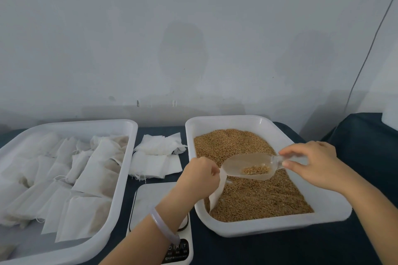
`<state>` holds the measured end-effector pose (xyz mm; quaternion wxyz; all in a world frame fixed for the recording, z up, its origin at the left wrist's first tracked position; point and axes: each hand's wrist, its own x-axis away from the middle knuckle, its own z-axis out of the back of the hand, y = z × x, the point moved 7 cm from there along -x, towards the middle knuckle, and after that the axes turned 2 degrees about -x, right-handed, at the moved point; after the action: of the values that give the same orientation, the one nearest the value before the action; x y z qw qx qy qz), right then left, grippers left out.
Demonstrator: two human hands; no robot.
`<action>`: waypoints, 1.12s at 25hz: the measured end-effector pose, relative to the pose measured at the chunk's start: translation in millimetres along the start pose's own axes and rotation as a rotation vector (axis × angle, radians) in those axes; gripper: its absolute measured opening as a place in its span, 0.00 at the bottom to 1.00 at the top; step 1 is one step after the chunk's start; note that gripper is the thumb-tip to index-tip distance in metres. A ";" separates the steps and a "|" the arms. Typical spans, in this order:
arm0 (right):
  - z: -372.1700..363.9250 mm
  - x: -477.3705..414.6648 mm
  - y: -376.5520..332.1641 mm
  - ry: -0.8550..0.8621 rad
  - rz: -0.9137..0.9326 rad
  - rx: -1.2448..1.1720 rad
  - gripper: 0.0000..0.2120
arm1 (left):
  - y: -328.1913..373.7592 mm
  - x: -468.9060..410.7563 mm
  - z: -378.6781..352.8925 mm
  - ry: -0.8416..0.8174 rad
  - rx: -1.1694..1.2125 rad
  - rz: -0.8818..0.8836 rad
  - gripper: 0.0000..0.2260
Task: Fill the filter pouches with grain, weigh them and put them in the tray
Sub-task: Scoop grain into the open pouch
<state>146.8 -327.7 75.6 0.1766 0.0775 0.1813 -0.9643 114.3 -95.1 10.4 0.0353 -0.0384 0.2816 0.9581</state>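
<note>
The left hand (199,173) pinches the top of a white filter pouch (218,189), which hangs down over the near corner of the grain tray (280,225). The right hand (312,165) holds the handle of a clear scoop (247,164) with its fingertips. The tip of the scoop is right at the mouth of the pouch. Only a little grain is in the scoop, so this looks like the filling step. To do it well, I think the left hand should keep the mouth wide open. The right hand should tip the scoop slowly so the grain slides in and does not jump out. Staying over the grain tray is smart, since any spill falls back in. A white scale (150,198) sits just in front, under the left arm, with nothing on its plate. The grain tray holds a big bed of brown grain (258,198). The other white tray (124,178), on the left, holds many white pouches, and some show brown inside. Between the two trays, farther back, lies a small pile of flat empty pouches (157,157) on the dark cloth.
</note>
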 end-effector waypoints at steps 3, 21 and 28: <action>5.3 -1.6 -8.1 0.013 0.028 0.064 0.08 | 2.6 0.1 3.4 0.019 -0.032 -0.003 0.17; 15.9 -16.5 -76.9 0.040 0.198 0.575 0.13 | 10.7 -13.3 -12.7 -0.070 -0.127 0.073 0.09; 21.7 -11.2 -84.9 0.143 0.237 0.688 0.09 | 11.7 -13.1 -8.0 -0.112 -0.050 0.094 0.13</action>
<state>123.9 -258.3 125.4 0.2373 0.2199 -0.1521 -0.9339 126.7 -109.8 11.2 0.0050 0.0275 0.2568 0.9661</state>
